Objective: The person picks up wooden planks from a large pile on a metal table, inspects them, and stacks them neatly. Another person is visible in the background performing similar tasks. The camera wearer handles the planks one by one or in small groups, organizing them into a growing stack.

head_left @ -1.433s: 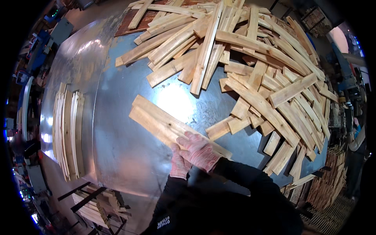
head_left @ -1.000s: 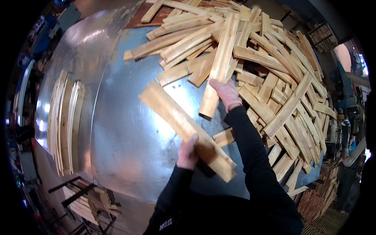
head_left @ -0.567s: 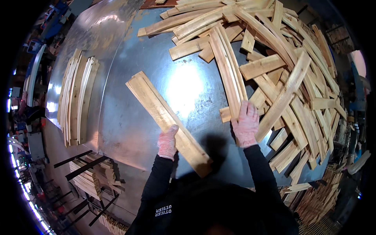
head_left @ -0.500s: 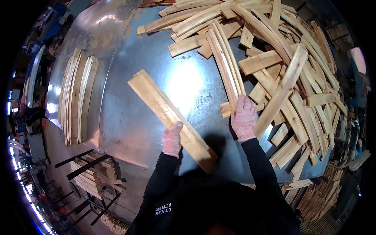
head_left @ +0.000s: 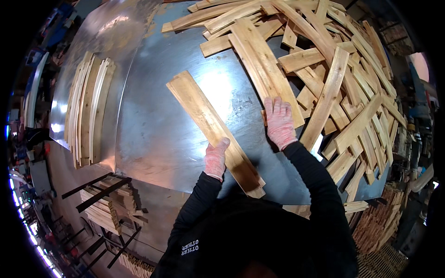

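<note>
My left hand, in a pinkish-white glove, is closed round a short stack of pale wooden slats, held slantwise above the metal table. The thumb lies over the top slat; the fingers underneath are hidden. To the right, my gloved right hand grips the near end of several curved wooden slats, its fingers laid over their upper faces. These slats show their broad sides, fanned slightly apart, with their far ends by the pile. A loose heap of curved slats lies close beyond my right hand.
The sheet-metal table spreads under both hands. At its left, a row of slats stands on edge. Below the table's left front edge is a dark metal rack with stacked slats. More stacked wood is at lower right.
The slats under my right hand have tipped from their edges onto their broad sides. My left hand and its slats have shifted right. One slat on the heap's right side has changed position.
</note>
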The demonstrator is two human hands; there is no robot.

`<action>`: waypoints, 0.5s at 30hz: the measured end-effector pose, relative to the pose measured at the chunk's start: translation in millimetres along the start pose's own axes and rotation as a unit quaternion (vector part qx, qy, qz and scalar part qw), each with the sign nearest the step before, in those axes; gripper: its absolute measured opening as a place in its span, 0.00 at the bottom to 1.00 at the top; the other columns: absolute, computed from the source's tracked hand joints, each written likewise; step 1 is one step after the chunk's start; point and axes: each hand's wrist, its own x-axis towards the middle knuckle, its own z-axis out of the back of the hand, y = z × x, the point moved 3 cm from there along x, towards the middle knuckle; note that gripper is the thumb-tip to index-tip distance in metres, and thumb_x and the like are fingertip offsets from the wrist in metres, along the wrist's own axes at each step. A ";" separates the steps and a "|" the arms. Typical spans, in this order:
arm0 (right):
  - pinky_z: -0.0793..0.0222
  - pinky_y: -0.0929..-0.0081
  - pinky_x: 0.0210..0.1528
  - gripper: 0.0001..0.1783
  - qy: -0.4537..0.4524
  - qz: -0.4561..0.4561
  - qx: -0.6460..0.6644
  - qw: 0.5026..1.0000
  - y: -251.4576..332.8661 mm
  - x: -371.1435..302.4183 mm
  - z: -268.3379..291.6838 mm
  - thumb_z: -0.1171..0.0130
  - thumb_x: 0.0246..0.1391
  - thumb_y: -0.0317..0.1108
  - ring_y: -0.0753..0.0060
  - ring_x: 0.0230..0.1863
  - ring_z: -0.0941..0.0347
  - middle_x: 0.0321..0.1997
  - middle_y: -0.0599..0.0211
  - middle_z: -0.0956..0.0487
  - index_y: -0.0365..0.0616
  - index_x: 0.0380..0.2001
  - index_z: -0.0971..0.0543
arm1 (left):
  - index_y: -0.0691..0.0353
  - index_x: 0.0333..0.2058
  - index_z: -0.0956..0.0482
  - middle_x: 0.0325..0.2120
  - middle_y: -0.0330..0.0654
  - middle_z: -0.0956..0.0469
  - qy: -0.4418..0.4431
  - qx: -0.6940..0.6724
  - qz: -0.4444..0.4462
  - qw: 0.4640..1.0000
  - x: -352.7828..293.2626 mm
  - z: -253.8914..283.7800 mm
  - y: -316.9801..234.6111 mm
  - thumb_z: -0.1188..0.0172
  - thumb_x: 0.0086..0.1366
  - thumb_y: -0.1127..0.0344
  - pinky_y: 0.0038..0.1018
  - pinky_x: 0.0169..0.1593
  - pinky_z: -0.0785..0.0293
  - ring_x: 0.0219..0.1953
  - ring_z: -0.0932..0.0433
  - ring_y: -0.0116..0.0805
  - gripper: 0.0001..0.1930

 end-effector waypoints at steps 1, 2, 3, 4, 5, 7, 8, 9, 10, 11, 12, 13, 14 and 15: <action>0.40 0.51 0.68 0.34 0.052 -0.039 0.081 0.995 -4.1 9.9 10.8 0.49 0.60 0.32 0.44 0.65 0.32 0.64 0.42 0.29 0.39 0.69 0.40 | 0.66 0.54 0.26 0.40 0.42 0.20 -0.003 0.012 0.002 1.000 3.5 7.5 2.7 0.31 0.62 0.61 0.33 0.45 0.24 0.41 0.22 0.35 0.25; 0.36 0.54 0.66 0.35 0.102 -0.078 0.160 0.979 -11.7 19.7 19.8 0.48 0.58 0.31 0.44 0.64 0.31 0.63 0.41 0.28 0.39 0.69 0.39 | 0.66 0.54 0.26 0.40 0.41 0.20 -0.006 0.025 0.003 1.000 8.4 15.6 8.2 0.31 0.62 0.61 0.33 0.45 0.23 0.41 0.22 0.34 0.25; 0.33 0.58 0.64 0.35 0.151 -0.114 0.234 0.954 -20.3 26.6 27.5 0.47 0.57 0.30 0.44 0.63 0.29 0.62 0.40 0.27 0.38 0.69 0.39 | 0.66 0.54 0.26 0.40 0.41 0.20 -0.007 0.033 0.005 0.999 9.5 17.8 6.6 0.31 0.62 0.61 0.33 0.45 0.23 0.40 0.22 0.34 0.25; 0.29 0.65 0.60 0.37 0.127 -0.142 0.397 0.898 -30.5 27.9 36.0 0.47 0.52 0.26 0.44 0.61 0.27 0.60 0.38 0.26 0.38 0.68 0.36 | 0.66 0.55 0.26 0.40 0.41 0.20 -0.010 0.050 0.009 0.999 11.0 20.9 4.3 0.32 0.63 0.59 0.33 0.45 0.23 0.40 0.22 0.34 0.26; 0.30 0.63 0.62 0.37 0.102 -0.123 0.414 0.896 -23.1 22.5 38.4 0.48 0.51 0.25 0.43 0.62 0.28 0.62 0.38 0.27 0.38 0.68 0.36 | 0.65 0.55 0.26 0.40 0.41 0.20 -0.011 0.069 0.016 0.997 8.0 19.6 -3.1 0.32 0.64 0.56 0.32 0.45 0.23 0.40 0.22 0.34 0.26; 0.32 0.61 0.65 0.37 0.056 -0.069 0.452 0.888 16.6 7.6 40.7 0.49 0.49 0.24 0.42 0.64 0.31 0.65 0.37 0.30 0.38 0.67 0.34 | 0.65 0.55 0.26 0.40 0.42 0.20 -0.008 0.053 0.028 0.998 21.3 20.1 -1.0 0.34 0.65 0.51 0.32 0.44 0.23 0.39 0.22 0.34 0.28; 0.39 0.57 0.69 0.39 0.051 -0.033 0.415 0.908 49.1 -9.7 36.3 0.47 0.49 0.25 0.40 0.68 0.36 0.68 0.39 0.34 0.40 0.69 0.36 | 0.65 0.56 0.26 0.40 0.42 0.20 -0.006 0.020 0.033 0.999 36.5 25.2 13.6 0.35 0.65 0.48 0.31 0.44 0.23 0.39 0.21 0.34 0.29; 0.47 0.52 0.74 0.40 0.042 -0.003 0.379 0.924 79.3 -27.5 29.2 0.45 0.49 0.27 0.39 0.71 0.42 0.71 0.40 0.38 0.41 0.70 0.37 | 0.65 0.56 0.27 0.40 0.42 0.20 0.003 -0.008 0.046 0.999 36.1 20.1 9.7 0.37 0.65 0.45 0.31 0.44 0.23 0.39 0.21 0.34 0.31; 0.56 0.42 0.75 0.41 0.054 0.067 0.286 0.954 108.3 -40.4 27.9 0.41 0.45 0.28 0.35 0.72 0.46 0.72 0.38 0.41 0.40 0.67 0.35 | 0.65 0.56 0.27 0.41 0.43 0.20 0.010 -0.038 0.060 0.997 34.8 16.0 5.0 0.38 0.66 0.42 0.30 0.44 0.23 0.39 0.21 0.35 0.33; 0.48 0.41 0.72 0.38 0.018 0.083 0.293 0.952 128.0 -46.6 50.4 0.42 0.44 0.23 0.29 0.69 0.43 0.68 0.38 0.36 0.35 0.63 0.32 | 0.64 0.57 0.27 0.41 0.43 0.20 0.013 -0.072 0.051 0.996 37.7 16.4 9.3 0.37 0.65 0.42 0.30 0.44 0.23 0.40 0.21 0.35 0.33; 0.51 0.40 0.73 0.40 0.026 0.103 0.284 0.953 133.7 -46.5 53.6 0.39 0.44 0.27 0.31 0.70 0.44 0.69 0.37 0.38 0.35 0.64 0.34 | 0.64 0.57 0.27 0.41 0.43 0.20 0.021 -0.108 0.043 0.993 40.9 14.1 13.0 0.37 0.65 0.42 0.30 0.44 0.23 0.40 0.21 0.36 0.34; 0.54 0.39 0.73 0.42 0.034 0.122 0.276 0.953 134.7 -46.9 54.9 0.37 0.44 0.31 0.32 0.71 0.46 0.69 0.37 0.40 0.35 0.65 0.35 | 0.64 0.57 0.28 0.41 0.43 0.20 0.025 -0.142 0.036 0.989 42.5 15.0 16.5 0.36 0.65 0.42 0.30 0.44 0.23 0.41 0.21 0.36 0.34; 0.53 0.39 0.73 0.43 0.030 0.131 0.284 0.949 127.2 -44.2 58.0 0.37 0.45 0.33 0.32 0.72 0.46 0.70 0.37 0.40 0.37 0.67 0.36 | 0.64 0.57 0.28 0.41 0.43 0.20 0.022 -0.151 0.034 0.988 32.0 8.0 7.0 0.35 0.64 0.43 0.31 0.45 0.23 0.41 0.22 0.36 0.33; 0.53 0.39 0.73 0.44 0.023 0.137 0.291 0.947 116.2 -36.5 61.3 0.36 0.46 0.34 0.33 0.72 0.46 0.71 0.38 0.40 0.39 0.68 0.38 | 0.64 0.58 0.28 0.41 0.43 0.21 0.021 -0.160 0.032 0.986 23.9 5.1 -3.1 0.34 0.64 0.45 0.31 0.45 0.23 0.41 0.22 0.37 0.33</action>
